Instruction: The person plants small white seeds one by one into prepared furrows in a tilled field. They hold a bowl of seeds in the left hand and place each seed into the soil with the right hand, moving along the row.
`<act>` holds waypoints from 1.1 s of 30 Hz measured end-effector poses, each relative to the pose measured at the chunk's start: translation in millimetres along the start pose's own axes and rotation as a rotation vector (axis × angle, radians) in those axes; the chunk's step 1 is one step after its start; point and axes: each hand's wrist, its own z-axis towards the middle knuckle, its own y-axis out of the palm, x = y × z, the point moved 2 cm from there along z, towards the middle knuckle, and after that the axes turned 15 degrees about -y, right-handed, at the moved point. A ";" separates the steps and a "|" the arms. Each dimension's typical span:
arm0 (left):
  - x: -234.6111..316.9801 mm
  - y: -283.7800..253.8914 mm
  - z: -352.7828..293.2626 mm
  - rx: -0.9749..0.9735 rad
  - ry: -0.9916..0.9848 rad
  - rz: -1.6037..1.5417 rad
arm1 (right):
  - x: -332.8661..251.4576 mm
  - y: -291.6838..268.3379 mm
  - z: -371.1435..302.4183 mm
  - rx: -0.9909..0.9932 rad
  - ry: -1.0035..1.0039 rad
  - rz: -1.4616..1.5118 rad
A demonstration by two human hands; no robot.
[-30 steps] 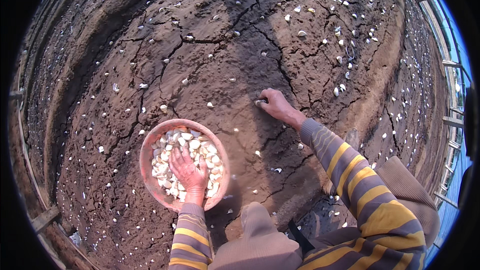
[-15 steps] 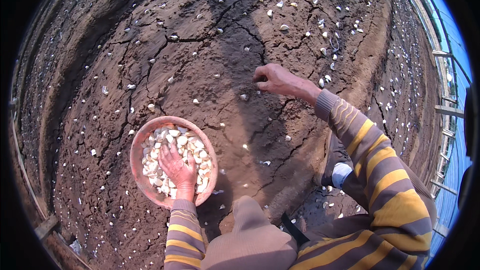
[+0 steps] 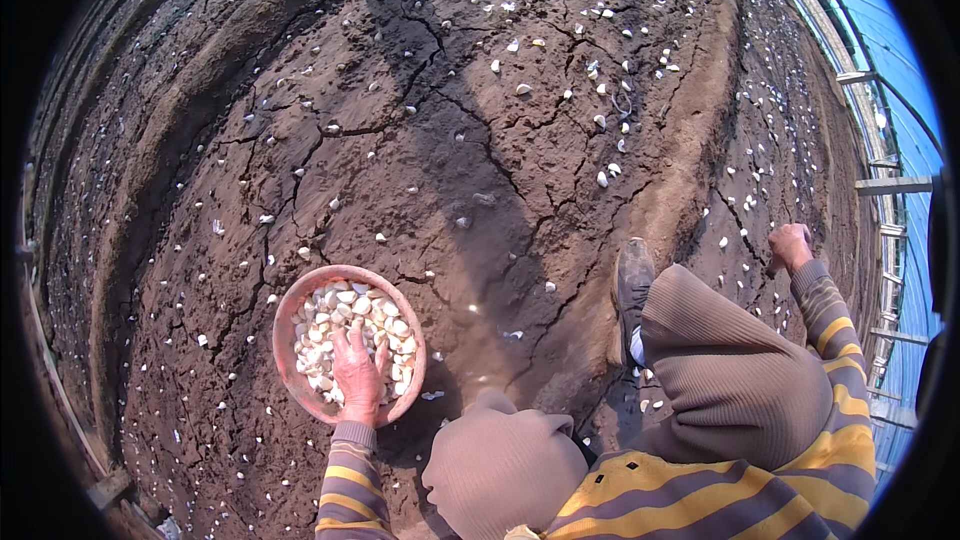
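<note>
A round pink-red bowl [image 3: 283,348], full of peeled-looking white garlic cloves [image 3: 345,298], stands on the brown soil at the lower left. Inside it is my left hand [image 3: 358,376], its fingers apart and their tips among the cloves. Far out to the right, my right hand [image 3: 790,246] is low over the soil beyond the furrow. Its fingers are curled downward and closed; whatever they may hold is hidden. Single garlic cloves [image 3: 523,89] dot the ground between and ahead of my hands.
Cracked soil [image 3: 400,180] stretches all around, with furrows at left and right. My shoe [image 3: 632,285] and bent knee [image 3: 735,360] are right of centre. Along the right edge runs a frame [image 3: 893,185] with blue sheeting [image 3: 910,270] behind it.
My right hand has swung from the middle of the bed out to the far right. My left hand stays in the bowl. The view has shifted, and my knee now shows.
</note>
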 end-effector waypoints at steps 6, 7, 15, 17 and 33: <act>4.6 -9.3 2.4 0.077 -0.158 -0.143 | -149.3 31.9 29.7 0.402 -0.450 0.089; 7.5 -6.6 4.4 0.071 -0.150 -0.148 | -167.9 31.8 42.7 0.449 -0.526 0.060; -19.4 -1.9 16.6 -0.025 -0.481 -0.732 | -276.4 30.1 169.4 0.538 -0.726 0.381; -28.7 -7.8 17.6 -0.108 -0.716 -0.890 | -282.0 41.9 196.2 0.595 -0.710 0.321; 138.4 -112.0 40.9 -0.513 -0.844 -1.367 | -282.9 37.7 255.8 0.441 -0.757 0.793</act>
